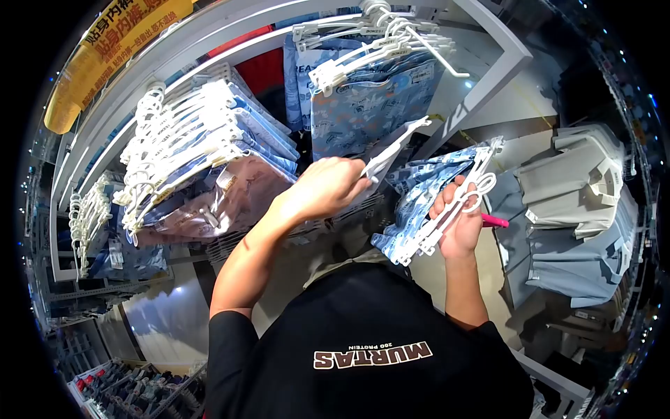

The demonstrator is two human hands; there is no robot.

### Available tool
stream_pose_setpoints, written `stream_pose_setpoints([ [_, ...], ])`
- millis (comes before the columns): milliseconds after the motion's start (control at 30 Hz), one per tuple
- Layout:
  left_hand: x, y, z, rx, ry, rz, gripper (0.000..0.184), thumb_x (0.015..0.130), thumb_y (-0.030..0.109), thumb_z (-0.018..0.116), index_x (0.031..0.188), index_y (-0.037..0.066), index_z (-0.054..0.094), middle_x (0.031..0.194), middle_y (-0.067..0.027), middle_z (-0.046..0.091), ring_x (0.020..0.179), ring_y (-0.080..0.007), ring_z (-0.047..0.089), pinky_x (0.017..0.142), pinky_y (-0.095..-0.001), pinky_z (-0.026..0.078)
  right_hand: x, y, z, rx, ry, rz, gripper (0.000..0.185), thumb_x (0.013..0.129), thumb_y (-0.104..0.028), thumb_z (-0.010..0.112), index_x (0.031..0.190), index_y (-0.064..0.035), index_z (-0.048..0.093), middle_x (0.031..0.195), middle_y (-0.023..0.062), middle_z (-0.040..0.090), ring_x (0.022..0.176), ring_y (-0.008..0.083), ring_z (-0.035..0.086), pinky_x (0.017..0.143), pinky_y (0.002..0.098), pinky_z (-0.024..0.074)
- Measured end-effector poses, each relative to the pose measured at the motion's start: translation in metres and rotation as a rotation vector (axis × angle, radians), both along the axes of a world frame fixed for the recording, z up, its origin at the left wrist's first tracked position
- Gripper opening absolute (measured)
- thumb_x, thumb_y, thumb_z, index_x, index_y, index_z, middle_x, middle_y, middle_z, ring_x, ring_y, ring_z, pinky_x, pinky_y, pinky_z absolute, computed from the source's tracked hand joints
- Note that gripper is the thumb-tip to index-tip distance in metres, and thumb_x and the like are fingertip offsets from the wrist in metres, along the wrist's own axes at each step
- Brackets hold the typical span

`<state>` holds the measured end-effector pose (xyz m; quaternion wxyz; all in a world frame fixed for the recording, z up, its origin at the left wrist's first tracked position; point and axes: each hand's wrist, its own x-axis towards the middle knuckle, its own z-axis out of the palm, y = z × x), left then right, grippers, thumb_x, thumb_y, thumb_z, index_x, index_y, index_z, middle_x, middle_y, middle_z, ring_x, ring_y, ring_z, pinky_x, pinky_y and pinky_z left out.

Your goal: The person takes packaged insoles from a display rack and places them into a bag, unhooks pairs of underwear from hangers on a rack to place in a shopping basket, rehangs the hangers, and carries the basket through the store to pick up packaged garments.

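Observation:
My left hand [326, 187] is closed, its fingers pinching the near end of a thin, flat white item [395, 148] seen almost edge-on; its kind is unclear. To its right, my right hand [457, 222] grips several white clip hangers [447, 218] together. Blue patterned shorts [422, 192] hang from these hangers, tilted toward the left. A pink stick-like object [495, 221] sticks out behind the right hand; whether that hand holds it I cannot tell. The white item and the shorts are close together but held separately.
A white rack [481, 91] carries blue patterned shorts [370, 119] on hangers ahead, and a dense row of hung pink and blue garments [230, 188] at left. Grey and light-blue shirts [572, 188] hang at right. A yellow sign [115, 59] lines the rack's upper left.

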<state>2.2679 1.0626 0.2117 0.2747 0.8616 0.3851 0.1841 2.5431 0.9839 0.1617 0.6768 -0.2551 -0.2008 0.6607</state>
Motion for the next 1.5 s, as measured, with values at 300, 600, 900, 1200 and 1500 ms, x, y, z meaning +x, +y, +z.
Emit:
stream_pose_setpoints([
  [300,0.055,0.052,0.073,0.48,-0.072,0.136,0.034,0.094,0.034,0.067,0.08,0.004,0.06,0.068,-0.0175,0.063,0.07,-0.0422,0.062,0.059,-0.0499,0.046,-0.011,-0.006,-0.002,-0.058,-0.007,-0.049,0.042,0.106,-0.042,0.044,0.132,-0.0088,0.048,0.089,0.008,0.06,0.075,0.0245,0.061,0.068,0.0413,0.0533],
  [600,0.066,0.07,0.095,0.396,-0.081,0.112,0.033,0.096,0.036,0.066,0.084,0.005,0.068,0.067,-0.018,0.062,0.069,-0.0409,0.062,0.063,-0.0496,0.046,-0.019,0.001,0.006,-0.017,-0.032,-0.052,0.042,0.108,-0.04,0.04,0.136,-0.0083,0.046,0.089,0.0085,0.06,0.075,0.0249,0.063,0.067,0.0412,0.0557],
  [900,0.054,0.066,0.115,0.262,-0.054,0.087,0.033,0.097,0.035,0.065,0.094,0.003,0.073,0.064,-0.0149,0.061,0.064,-0.0339,0.063,0.065,-0.0447,0.048,-0.027,0.005,0.012,0.079,-0.046,0.012,0.048,0.109,-0.039,0.037,0.142,-0.0049,0.042,0.096,0.0122,0.06,0.079,0.0256,0.064,0.069,0.0417,0.0575],
  [1200,0.049,0.095,0.079,0.426,0.032,0.323,0.031,0.094,0.034,0.07,0.104,0.005,0.072,0.083,-0.0148,0.069,0.08,-0.0327,0.068,0.074,-0.0429,0.053,-0.059,0.02,0.037,0.23,-0.188,0.148,0.052,0.109,-0.03,0.039,0.154,-0.0047,0.028,0.107,0.0162,0.061,0.088,0.0263,0.07,0.076,0.0419,0.0624],
  [1500,0.018,0.045,0.069,0.642,-0.548,0.395,0.021,0.09,0.012,0.074,0.107,0.002,0.072,0.113,-0.0147,0.066,0.101,-0.0284,0.067,0.085,-0.0371,0.054,-0.085,0.072,0.082,0.223,-0.047,0.092,0.05,0.107,-0.019,0.048,0.151,-0.0057,0.026,0.112,0.0159,0.059,0.091,0.0281,0.073,0.077,0.0401,0.064],
])
